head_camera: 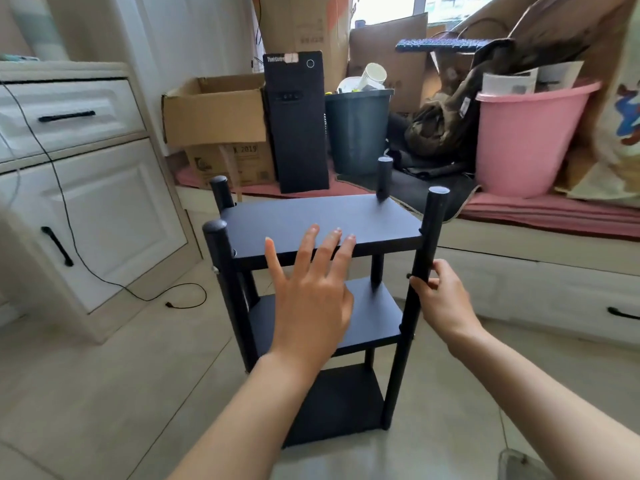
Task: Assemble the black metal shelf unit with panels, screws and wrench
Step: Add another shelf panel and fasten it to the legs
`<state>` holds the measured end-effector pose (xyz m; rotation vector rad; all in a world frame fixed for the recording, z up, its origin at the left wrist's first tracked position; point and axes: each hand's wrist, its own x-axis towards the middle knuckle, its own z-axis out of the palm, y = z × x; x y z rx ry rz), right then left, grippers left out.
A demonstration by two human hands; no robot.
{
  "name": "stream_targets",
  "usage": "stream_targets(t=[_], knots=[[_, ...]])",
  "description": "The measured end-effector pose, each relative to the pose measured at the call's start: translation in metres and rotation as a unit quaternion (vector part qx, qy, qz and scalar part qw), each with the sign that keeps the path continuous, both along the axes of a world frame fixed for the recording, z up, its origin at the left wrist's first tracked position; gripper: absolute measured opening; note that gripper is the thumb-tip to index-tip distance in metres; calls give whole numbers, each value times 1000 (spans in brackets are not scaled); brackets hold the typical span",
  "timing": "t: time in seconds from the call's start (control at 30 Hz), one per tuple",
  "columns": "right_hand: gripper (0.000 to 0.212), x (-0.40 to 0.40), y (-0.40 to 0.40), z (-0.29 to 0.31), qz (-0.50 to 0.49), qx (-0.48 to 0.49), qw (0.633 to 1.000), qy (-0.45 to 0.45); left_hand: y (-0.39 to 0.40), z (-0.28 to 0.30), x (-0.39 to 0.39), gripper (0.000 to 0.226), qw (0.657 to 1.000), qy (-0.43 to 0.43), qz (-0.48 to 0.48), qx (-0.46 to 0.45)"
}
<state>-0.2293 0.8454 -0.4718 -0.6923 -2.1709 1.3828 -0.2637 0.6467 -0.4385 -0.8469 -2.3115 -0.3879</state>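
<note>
The black metal shelf unit [363, 216] stands upright on the tiled floor, with three panels between four round posts. My left hand [308, 292] is spread flat, its fingertips at the front edge of the top panel. My right hand [440, 299] grips the front right post [427, 233] just below the top panel. A small screw head [215, 270] shows on the front left post. No wrench is in view.
A white cabinet [86, 202] with a trailing black cable [173, 299] stands to the left. Behind the shelf are a black computer tower [298, 126], cardboard boxes [214, 112], a dark bin [356, 129] and a pink bucket [523, 136] on a low platform.
</note>
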Motion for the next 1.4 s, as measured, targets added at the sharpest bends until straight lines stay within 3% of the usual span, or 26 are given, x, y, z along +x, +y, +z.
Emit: stream_targets(t=[0.3, 0.53, 0.63, 0.77, 0.87, 1.0, 1.07, 1.2, 1.33, 1.4], knots=[[15, 34, -2, 13, 14, -25, 999, -23, 16, 12, -30, 40, 994, -55, -32, 92], [25, 77, -9, 16, 35, 13, 999, -35, 37, 26, -11, 54, 980, -161, -20, 112], [25, 98, -8, 16, 40, 25, 998, -39, 43, 31, 10, 52, 964, -189, -62, 177], [16, 108, -3, 18, 39, 38, 997, -51, 42, 34, 44, 29, 907, -193, -110, 357], [18, 105, -5, 19, 41, 26, 997, -61, 43, 30, 56, 13, 834, -291, -99, 459], [16, 94, -10, 21, 26, 23, 999, -31, 50, 20, 55, 22, 758, -489, -81, 424], [19, 88, -11, 20, 30, 27, 999, -26, 55, 12, 51, 23, 730, -543, -91, 405], [21, 85, -22, 16, 33, 45, 998, -23, 64, 4, 48, 29, 664, -601, -161, 416], [17, 80, -37, 11, 53, 50, 997, -11, 66, 8, 52, 34, 576, -613, -185, 507], [18, 77, -43, 8, 63, 53, 997, -7, 64, 9, 52, 36, 565, -606, -192, 527]])
